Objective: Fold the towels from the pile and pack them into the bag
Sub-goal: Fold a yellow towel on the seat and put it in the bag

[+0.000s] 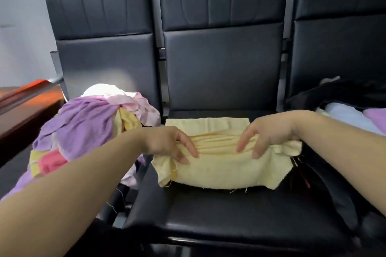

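Observation:
A pale yellow towel [221, 169] lies partly folded on the middle black seat [219, 215]. My left hand [169, 144] pinches its bunched fold near the left end. My right hand [269, 133] pinches the same fold near the right end. A pile of towels [83, 127], purple, pink, yellow, red and white, is heaped on the left seat. A black bag [344, 94] stands open on the right seat, with white and purple folded towels [355, 117] inside.
Three black padded chairs stand in a row against a grey wall. A brown wooden surface [20, 115] with an orange-red object on it is at the far left. A black strap [330, 192] trails over the middle seat's right side.

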Demonstrator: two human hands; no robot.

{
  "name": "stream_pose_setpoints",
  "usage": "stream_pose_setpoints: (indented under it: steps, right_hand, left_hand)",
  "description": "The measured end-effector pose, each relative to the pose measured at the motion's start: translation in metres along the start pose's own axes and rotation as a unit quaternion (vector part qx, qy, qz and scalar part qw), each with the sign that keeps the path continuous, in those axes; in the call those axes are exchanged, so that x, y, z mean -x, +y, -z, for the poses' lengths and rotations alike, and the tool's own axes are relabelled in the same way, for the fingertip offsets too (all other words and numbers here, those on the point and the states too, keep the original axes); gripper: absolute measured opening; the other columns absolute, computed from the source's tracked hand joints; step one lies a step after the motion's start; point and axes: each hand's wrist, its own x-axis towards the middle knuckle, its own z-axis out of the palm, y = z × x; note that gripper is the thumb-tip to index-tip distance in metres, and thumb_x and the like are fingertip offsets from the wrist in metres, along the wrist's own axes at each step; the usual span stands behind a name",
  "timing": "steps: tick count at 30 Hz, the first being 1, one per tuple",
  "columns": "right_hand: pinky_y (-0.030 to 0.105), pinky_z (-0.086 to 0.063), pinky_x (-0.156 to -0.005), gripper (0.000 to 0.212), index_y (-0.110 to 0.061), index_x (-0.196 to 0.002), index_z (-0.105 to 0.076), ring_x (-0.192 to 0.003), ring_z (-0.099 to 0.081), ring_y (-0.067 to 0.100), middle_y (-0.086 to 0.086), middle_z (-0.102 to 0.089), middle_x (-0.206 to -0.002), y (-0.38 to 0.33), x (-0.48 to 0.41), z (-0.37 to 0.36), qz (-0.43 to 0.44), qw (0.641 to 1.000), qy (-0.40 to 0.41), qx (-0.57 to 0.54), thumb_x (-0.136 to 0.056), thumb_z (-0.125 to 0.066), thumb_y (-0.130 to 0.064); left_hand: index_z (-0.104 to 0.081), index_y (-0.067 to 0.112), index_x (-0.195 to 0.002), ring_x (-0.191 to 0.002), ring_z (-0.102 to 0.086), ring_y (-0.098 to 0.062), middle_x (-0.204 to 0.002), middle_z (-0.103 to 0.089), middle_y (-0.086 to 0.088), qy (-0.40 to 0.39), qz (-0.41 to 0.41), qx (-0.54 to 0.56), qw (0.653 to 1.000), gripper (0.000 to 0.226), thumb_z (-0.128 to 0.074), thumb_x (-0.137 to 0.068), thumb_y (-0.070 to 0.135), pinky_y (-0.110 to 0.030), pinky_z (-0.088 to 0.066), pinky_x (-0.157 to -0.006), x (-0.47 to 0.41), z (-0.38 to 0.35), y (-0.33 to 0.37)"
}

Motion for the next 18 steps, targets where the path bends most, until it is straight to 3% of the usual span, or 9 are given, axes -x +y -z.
stream_pose_setpoints:
  steps: [1,3,5,7,11,13,14,16,18]
  right_hand:
    - [0.034,-0.029,-0.119,0.038,-0.057,-0.107,-0.073,-0.134,-0.041,0.004,-0.027,-0.051,-0.135,0.007,-0.009,-0.007,-0.001,1.0,0.011,-0.029,-0.084,-0.081,-0.029]
    - [0.034,-0.034,-0.115,0.034,-0.054,-0.103,-0.075,-0.13,-0.046,0.006,-0.022,-0.055,-0.134,0.022,-0.029,-0.021,-0.003,0.992,0.073,-0.103,-0.083,-0.082,-0.027]
    - [0.026,-0.042,-0.101,0.029,-0.048,-0.095,-0.078,-0.118,-0.053,0.004,-0.019,-0.058,-0.129,0.036,-0.051,-0.036,-0.008,0.973,0.162,-0.162,-0.082,-0.083,-0.024]
    - [0.019,-0.045,-0.082,0.024,-0.043,-0.091,-0.078,-0.106,-0.057,0.001,-0.016,-0.059,-0.126,0.046,-0.073,-0.049,-0.012,0.963,0.217,-0.161,-0.083,-0.082,-0.02]
    - [0.013,-0.046,-0.064,0.023,-0.042,-0.09,-0.075,-0.088,-0.059,0.004,-0.018,-0.057,-0.118,0.048,-0.097,-0.057,-0.017,0.97,0.209,-0.121,-0.086,-0.078,-0.019]
    - [0.022,-0.053,-0.077,0.023,-0.044,-0.089,-0.075,-0.093,-0.062,0.008,-0.018,-0.059,-0.116,0.046,-0.096,-0.052,-0.038,0.981,0.155,-0.114,-0.083,-0.08,-0.022]
    - [0.029,-0.053,-0.09,0.022,-0.045,-0.089,-0.076,-0.101,-0.061,0.009,-0.017,-0.06,-0.117,0.044,-0.091,-0.049,-0.045,0.987,0.112,-0.102,-0.081,-0.082,-0.026]
    - [0.033,-0.047,-0.103,0.022,-0.048,-0.091,-0.076,-0.11,-0.058,0.009,-0.016,-0.063,-0.116,0.041,-0.078,-0.044,-0.044,0.995,0.041,-0.082,-0.079,-0.084,-0.031]
    - [0.032,-0.046,-0.102,0.021,-0.046,-0.091,-0.076,-0.109,-0.058,0.01,-0.013,-0.066,-0.114,0.039,-0.07,-0.038,-0.02,0.993,0.044,-0.103,-0.079,-0.085,-0.031]
  left_hand:
    - [-0.079,0.038,-0.102,-0.096,-0.064,0.007,-0.111,-0.07,0.025,0.018,-0.002,0.023,1.0,0.027,-0.084,-0.082,0.021,-0.013,-0.046,-0.09,-0.004,-0.005,-0.004]
    - [-0.078,0.027,-0.105,-0.056,-0.057,0.001,-0.095,-0.069,0.013,0.078,0.005,0.07,0.994,0.025,-0.083,-0.084,0.015,-0.012,-0.044,-0.059,-0.017,-0.013,-0.013]
    - [-0.077,0.026,-0.103,-0.046,-0.041,-0.007,-0.079,-0.059,0.001,0.118,0.021,0.082,0.989,0.022,-0.081,-0.086,0.013,-0.017,-0.038,-0.044,-0.03,-0.021,-0.024]
    - [-0.077,0.032,-0.1,-0.051,-0.046,-0.009,-0.081,-0.061,-0.002,0.123,0.032,0.056,0.99,0.02,-0.079,-0.087,0.017,-0.02,-0.044,-0.047,-0.045,-0.028,-0.038]
    - [-0.077,0.029,-0.103,-0.049,-0.05,0.001,-0.081,-0.059,0.009,0.104,0.038,0.039,0.993,0.018,-0.075,-0.091,0.016,-0.013,-0.043,-0.051,-0.063,-0.034,-0.053]
    - [-0.077,0.037,-0.1,-0.06,-0.057,-0.001,-0.083,-0.062,0.011,0.067,0.049,0.041,0.996,0.018,-0.078,-0.089,0.023,-0.016,-0.05,-0.061,-0.064,-0.029,-0.057]
    - [-0.077,0.04,-0.1,-0.074,-0.064,-0.007,-0.092,-0.068,0.012,0.026,0.056,0.038,0.997,0.018,-0.08,-0.086,0.029,-0.023,-0.057,-0.075,-0.061,-0.026,-0.059]
    - [-0.076,0.043,-0.104,-0.108,-0.067,-0.019,-0.115,-0.071,0.012,-0.058,0.054,0.021,0.997,0.024,-0.083,-0.081,0.04,-0.037,-0.053,-0.103,-0.053,-0.022,-0.06]
    - [-0.077,0.04,-0.105,-0.11,-0.066,-0.017,-0.117,-0.071,0.013,-0.084,0.036,0.05,0.995,0.025,-0.084,-0.082,0.038,-0.035,-0.05,-0.105,-0.048,-0.019,-0.063]
